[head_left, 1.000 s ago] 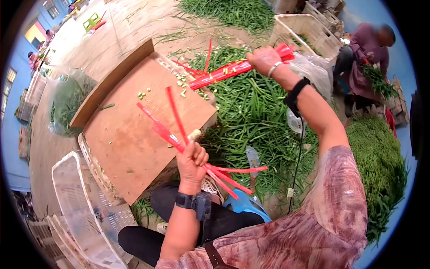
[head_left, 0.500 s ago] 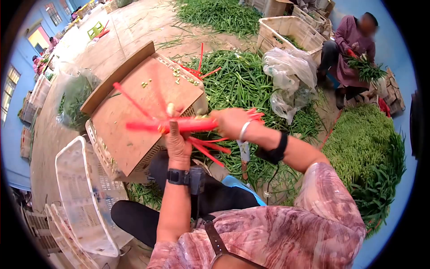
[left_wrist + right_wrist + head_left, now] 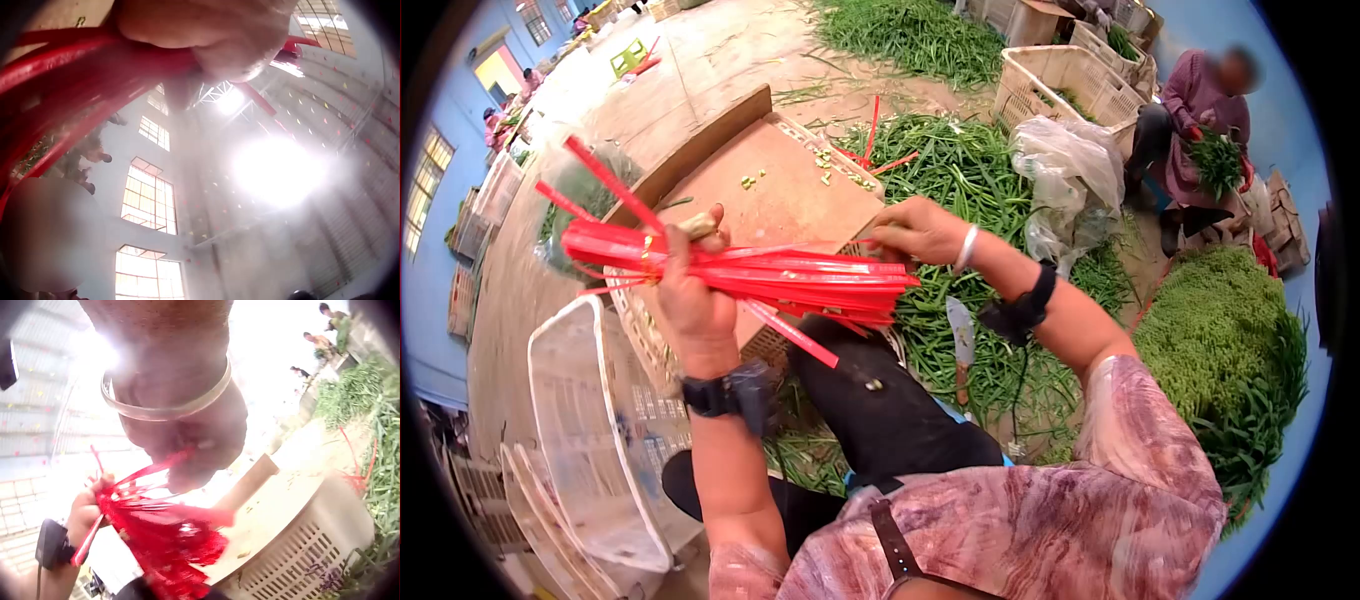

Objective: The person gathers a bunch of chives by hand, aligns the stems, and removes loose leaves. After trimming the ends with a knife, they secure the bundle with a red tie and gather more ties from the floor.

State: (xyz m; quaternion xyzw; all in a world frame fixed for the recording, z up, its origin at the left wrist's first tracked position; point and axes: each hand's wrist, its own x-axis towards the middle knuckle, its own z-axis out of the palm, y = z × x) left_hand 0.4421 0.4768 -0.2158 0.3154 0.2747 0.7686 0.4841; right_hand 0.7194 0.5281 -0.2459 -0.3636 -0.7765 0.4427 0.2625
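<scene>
My left hand (image 3: pixel 696 295) grips a thick bundle of red strips (image 3: pixel 800 284) around its middle, with a pale stalk piece by the thumb. Several loose strips stick out on both sides of the hand. At the bundle's right end, my right hand (image 3: pixel 920 232) pinches a strip with curled fingers. In the right wrist view the right hand (image 3: pixel 187 437) holds a red strip (image 3: pixel 150 467) that runs to the bundle. The left wrist view shows part of the left hand (image 3: pixel 206 31) over the blurred red strips (image 3: pixel 69 81).
A board (image 3: pixel 800 180) with cut pieces lies on a crate. Green stalks (image 3: pixel 950 180) and a knife (image 3: pixel 961 335) lie beside it. A plastic bag (image 3: pixel 1065 170), a white crate (image 3: pixel 565 400) and a seated person (image 3: pixel 1200 130) are around.
The bundle, formerly in my right hand, is now in my left, which has moved left with it. My right hand has come down from the upper right and now pinches a strip.
</scene>
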